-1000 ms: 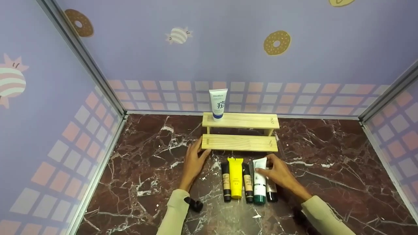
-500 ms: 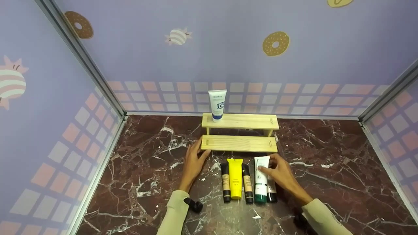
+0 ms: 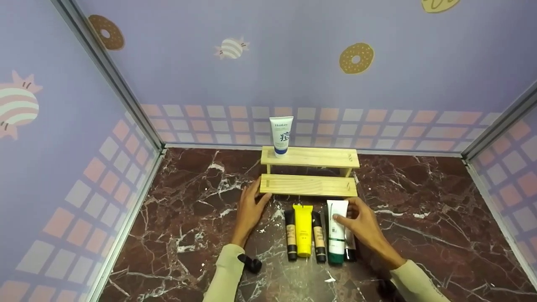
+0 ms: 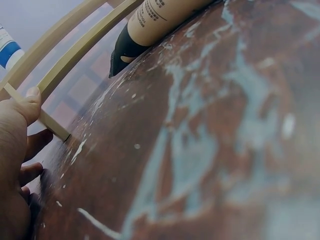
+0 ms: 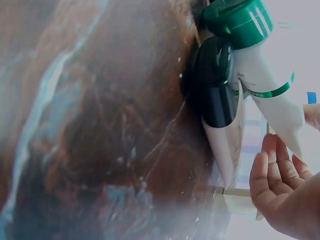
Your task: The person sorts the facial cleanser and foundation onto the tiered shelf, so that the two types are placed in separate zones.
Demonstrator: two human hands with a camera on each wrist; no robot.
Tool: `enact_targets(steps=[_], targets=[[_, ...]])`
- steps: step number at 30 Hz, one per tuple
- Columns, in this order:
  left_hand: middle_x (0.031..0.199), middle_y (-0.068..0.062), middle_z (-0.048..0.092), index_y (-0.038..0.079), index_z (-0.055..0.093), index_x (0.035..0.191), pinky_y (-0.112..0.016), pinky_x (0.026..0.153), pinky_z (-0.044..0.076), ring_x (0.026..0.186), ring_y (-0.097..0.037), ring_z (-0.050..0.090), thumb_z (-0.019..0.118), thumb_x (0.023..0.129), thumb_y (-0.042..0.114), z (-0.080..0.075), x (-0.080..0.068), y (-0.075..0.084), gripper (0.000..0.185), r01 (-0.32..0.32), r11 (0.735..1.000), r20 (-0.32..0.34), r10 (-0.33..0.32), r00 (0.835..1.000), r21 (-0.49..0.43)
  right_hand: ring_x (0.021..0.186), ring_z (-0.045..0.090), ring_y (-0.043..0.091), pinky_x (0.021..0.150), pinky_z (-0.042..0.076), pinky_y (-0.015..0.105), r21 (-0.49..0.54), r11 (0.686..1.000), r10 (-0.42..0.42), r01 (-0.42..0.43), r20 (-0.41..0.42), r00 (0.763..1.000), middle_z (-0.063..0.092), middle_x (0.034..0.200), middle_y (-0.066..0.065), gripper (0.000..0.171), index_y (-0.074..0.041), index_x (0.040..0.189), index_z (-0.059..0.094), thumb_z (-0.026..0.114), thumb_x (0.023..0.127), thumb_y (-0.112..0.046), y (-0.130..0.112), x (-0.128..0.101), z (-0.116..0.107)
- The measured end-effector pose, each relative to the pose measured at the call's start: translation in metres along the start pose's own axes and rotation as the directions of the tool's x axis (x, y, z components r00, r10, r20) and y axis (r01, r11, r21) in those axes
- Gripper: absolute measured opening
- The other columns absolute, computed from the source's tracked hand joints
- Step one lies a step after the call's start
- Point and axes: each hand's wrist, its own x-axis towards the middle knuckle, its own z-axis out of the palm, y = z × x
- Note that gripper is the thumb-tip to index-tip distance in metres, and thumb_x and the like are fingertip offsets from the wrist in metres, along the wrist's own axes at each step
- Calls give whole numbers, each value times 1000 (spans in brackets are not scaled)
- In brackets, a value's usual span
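White green-capped tube (image 3: pixel 336 231): near right of the row, far end pinched by right hand (image 3: pixel 366 224); could snag dark-capped tube (image 5: pixel 218 102) close beside. Left hand (image 3: pixel 250 207): spread at wooden rack (image 3: pixel 308 184)'s left end; a nudge might topple upright blue-capped tube (image 3: pixel 281 133).

The bench (image 3: pixel 188 235) is bearing a wooden rack (image 3: pixel 308 185) touching the left hand (image 3: pixel 249 207), a black-capped tube (image 5: pixel 217 102) near the right hand (image 3: pixel 364 224) and three tubes (image 3: pixel 303 237) between the hands.
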Motion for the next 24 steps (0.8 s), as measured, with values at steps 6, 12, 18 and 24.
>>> enact_targets(steps=[6,12,18,24], targets=[[159,-33,54,-8,49,160,-64,136,16,150,-47,52,74,106,25,2,0,0,69,-17,1000,6,17,1000,-9,88,71,23,66,64,28,62,997,42,-41,-2,999,77,105,20,47,6,125,64,91,87,0,-5,-3,-1],[159,-31,54,-7,48,162,-63,137,16,149,-45,54,74,106,27,2,0,0,70,-5,1000,13,5,1000,-1,89,74,23,63,66,33,122,989,80,-82,24,997,77,112,23,47,7,128,61,88,89,1,-9,-2,-1],[160,-31,54,-7,48,162,-63,137,16,151,-45,52,74,107,28,1,0,-1,70,-3,1000,8,3,1000,-2,98,75,27,77,66,28,123,990,64,-64,4,998,75,117,27,47,10,128,61,87,89,3,-17,1,-5],[161,-28,54,-6,47,163,-62,137,15,153,-44,50,74,107,28,0,0,0,71,6,1000,9,-6,1000,-11,103,75,28,83,65,24,99,995,37,-33,-32,999,74,119,29,47,11,128,62,86,89,6,-27,7,-11]])
